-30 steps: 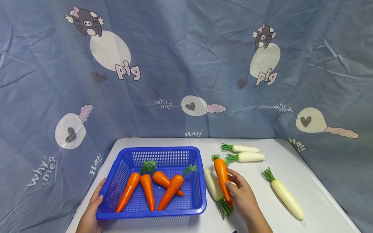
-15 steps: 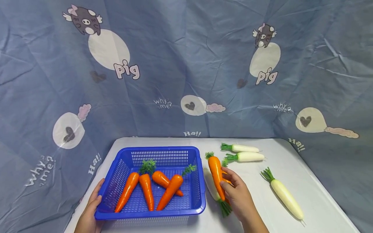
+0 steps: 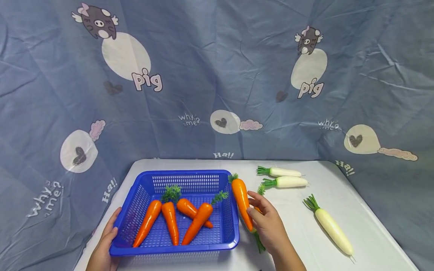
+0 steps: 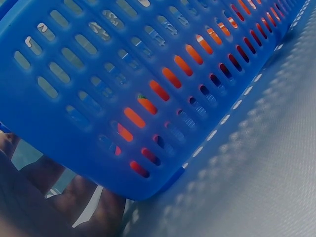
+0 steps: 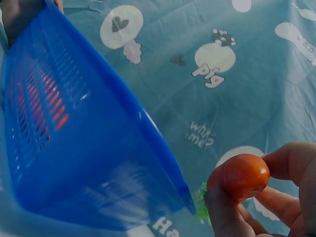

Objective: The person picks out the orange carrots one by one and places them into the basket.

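My right hand (image 3: pixel 271 227) pinches an orange carrot (image 3: pixel 242 199) between thumb and fingers, its leafy top by the basket's right rim. In the right wrist view the carrot (image 5: pixel 243 177) shows end-on. Behind that hand lies another carrot with green leaves (image 3: pixel 261 189), mostly hidden. Green radish leaves (image 3: pixel 260 242) poke out below; the radish itself is mostly covered. My left hand (image 3: pixel 106 244) grips the left side of the blue plastic basket (image 3: pixel 176 249). In the left wrist view its fingers (image 4: pixel 79 197) reach round the basket's end. Several carrots (image 3: pixel 169 222) lie inside the basket.
Two white radishes (image 3: pixel 291 182) with green tops lie at the back right of the white table (image 3: pixel 298 210). A larger white radish (image 3: pixel 333 231) lies farther right. A blue-grey printed cloth (image 3: pixel 217 75) hangs behind and beside the table.
My right hand has moved left and slightly up with the carrot, from over the radish to the basket's right rim, uncovering the second carrot's leaves. The left hand stays on the basket.
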The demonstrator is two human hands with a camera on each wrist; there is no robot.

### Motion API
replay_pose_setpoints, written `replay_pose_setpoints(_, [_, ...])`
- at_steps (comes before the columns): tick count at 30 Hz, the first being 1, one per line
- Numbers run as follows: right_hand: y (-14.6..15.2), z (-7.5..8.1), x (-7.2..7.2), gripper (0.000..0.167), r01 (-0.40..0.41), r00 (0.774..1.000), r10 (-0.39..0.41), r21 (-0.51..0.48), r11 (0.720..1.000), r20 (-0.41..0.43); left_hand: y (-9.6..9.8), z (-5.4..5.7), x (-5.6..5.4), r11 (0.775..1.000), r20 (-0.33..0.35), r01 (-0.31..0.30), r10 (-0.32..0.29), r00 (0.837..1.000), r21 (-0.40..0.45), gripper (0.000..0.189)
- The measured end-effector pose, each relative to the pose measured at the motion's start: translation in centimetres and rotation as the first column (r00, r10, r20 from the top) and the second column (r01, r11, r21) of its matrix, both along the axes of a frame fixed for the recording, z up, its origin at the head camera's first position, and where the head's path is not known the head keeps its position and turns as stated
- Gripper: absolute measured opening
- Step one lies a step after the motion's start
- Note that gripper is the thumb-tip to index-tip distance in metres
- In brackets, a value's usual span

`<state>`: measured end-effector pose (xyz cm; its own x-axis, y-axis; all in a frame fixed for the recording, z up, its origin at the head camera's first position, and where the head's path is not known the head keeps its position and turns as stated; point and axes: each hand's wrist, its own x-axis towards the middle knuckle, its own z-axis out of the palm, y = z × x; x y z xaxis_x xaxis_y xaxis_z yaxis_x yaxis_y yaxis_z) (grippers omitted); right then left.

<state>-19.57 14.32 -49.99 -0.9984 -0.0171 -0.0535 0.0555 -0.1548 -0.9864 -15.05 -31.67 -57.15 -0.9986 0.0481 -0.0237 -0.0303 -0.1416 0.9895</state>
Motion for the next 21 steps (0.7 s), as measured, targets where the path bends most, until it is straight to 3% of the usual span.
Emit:
replay_pose_setpoints(5, [-0.8, 0.3, 0.1, 0.052, -0.036, 0.999, 0.036, -0.013, 0.999, -0.015, 0.1, 0.1, 0.1, 1.000, -0.018, 0.019, -0.019, 1.000, 0.010, 0.058])
replay_pose_setpoints(14, [-2.0, 0.7, -0.2, 0.054, -0.072, 0.997, 0.072, 0.006, 0.997, -0.030, 0.2, 0.3, 0.3, 1.000, 0.034, 0.012, -0.012, 0.999, 0.002, 0.059])
replay_pose_setpoints(21, [-2.9, 1.1, -0.2, 0.055, -0.126, 0.991, 0.126, 0.000, 0.992, -0.036, 0.2, 0.3, 0.2, 1.000, 0.005, 0.016, -0.016, 1.000, 0.013, 0.059])
